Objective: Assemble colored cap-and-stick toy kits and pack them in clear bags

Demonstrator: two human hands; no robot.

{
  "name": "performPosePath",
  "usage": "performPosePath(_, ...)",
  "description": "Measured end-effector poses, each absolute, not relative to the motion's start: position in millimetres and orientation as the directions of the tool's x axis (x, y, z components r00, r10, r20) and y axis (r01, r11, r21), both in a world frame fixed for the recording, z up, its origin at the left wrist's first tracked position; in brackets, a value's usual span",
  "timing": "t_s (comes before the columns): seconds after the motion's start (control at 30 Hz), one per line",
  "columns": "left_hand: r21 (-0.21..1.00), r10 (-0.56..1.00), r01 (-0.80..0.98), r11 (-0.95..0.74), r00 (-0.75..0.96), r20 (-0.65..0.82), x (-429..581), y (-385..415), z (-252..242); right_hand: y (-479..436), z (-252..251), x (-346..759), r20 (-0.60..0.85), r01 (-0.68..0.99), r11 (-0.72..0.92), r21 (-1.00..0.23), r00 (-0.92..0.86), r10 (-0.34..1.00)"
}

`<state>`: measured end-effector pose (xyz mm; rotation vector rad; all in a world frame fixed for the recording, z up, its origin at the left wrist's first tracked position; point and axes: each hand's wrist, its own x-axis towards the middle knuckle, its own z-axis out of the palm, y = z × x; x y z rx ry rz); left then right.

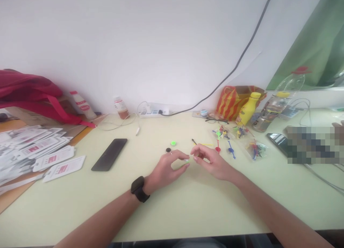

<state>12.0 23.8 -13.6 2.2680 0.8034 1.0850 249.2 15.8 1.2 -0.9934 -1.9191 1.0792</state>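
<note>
My left hand (169,166), with a black watch (138,189) on its wrist, pinches a small pale-green piece (187,162) between thumb and fingertips. Close beside it, my right hand (211,162) has its fingers curled together; a tiny yellowish bit shows at its fingertips, too small to name. Just beyond the hands lie a round green piece (173,143) and a round black piece (168,150). Several thin plastic pointers are spread behind my right hand, among them a red pointer (218,149), a blue pointer (231,150) and a green pointer (218,134).
A dark phone (109,155) lies left, beside piled badge cards (64,168). Clear bags of coloured parts (255,150), glasses (217,120), a yellow bottle (248,109) and a striped bag (228,101) stand back right. A power strip (153,113) is by the wall.
</note>
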Motion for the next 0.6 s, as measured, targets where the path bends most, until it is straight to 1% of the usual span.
performPosePath(0.07, 0.677, 0.721, 0.311, -0.667, 0.498, 0.482, 12, 25, -16, 17, 1, 250, 0.202, 0.256, 0.346, -0.903, -0.456, 0.867)
performPosePath(0.2, 0.753, 0.795, 0.335, -0.566, 0.464, 0.391, 10, 31, -21, 21, 1, 252, 0.210, 0.160, 0.311, -0.937, -0.454, 0.866)
performPosePath(0.27, 0.738, 0.820, 0.388, -0.553, 0.410, 0.399, 7, 36, -20, 26, 0, 256, 0.232, 0.120, 0.300, -0.946, -0.394, 0.889)
performPosePath(0.33, 0.692, 0.835, 0.468, -0.549, 0.333, 0.438, 3, 41, -18, 31, -2, 261, 0.268, 0.117, 0.313, -0.943, -0.293, 0.918)
performPosePath(0.4, 0.662, 0.840, 0.520, -0.539, 0.270, 0.471, -2, 47, -15, 37, -4, 267, 0.294, 0.164, 0.324, -0.932, -0.186, 0.938)
performPosePath(0.47, 0.657, 0.848, 0.546, -0.520, 0.234, 0.476, -7, 53, -13, 42, -8, 272, 0.302, 0.251, 0.317, -0.915, -0.097, 0.948)
performPosePath(0.53, 0.651, 0.861, 0.576, -0.494, 0.219, 0.460, -10, 59, -14, 45, -11, 276, 0.311, 0.326, 0.306, -0.895, -0.039, 0.950)
performPosePath(0.6, 0.639, 0.873, 0.609, -0.470, 0.213, 0.439, -13, 63, -17, 47, -14, 278, 0.325, 0.364, 0.309, -0.879, -0.019, 0.946)
